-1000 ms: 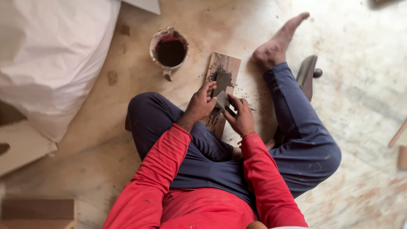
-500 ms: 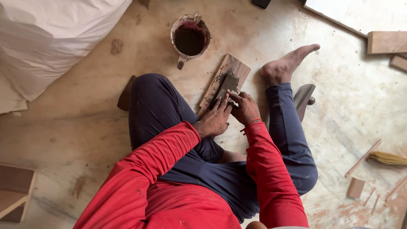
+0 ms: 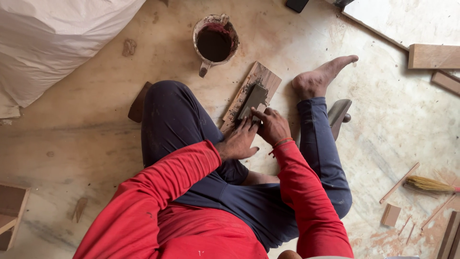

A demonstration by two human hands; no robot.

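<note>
Head view: right hand [image 3: 273, 125] presses scraper [image 3: 253, 101] onto wooden board [image 3: 261, 79].

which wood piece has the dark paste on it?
The small wooden board on the floor between the person's legs, under the flat scraper held by the right hand. The loose wood offcuts at right are bare.

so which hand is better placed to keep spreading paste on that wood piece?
Right hand, probably: it grips the flat scraper lying on the wood piece. Left hand only braces the piece's near end.
</note>
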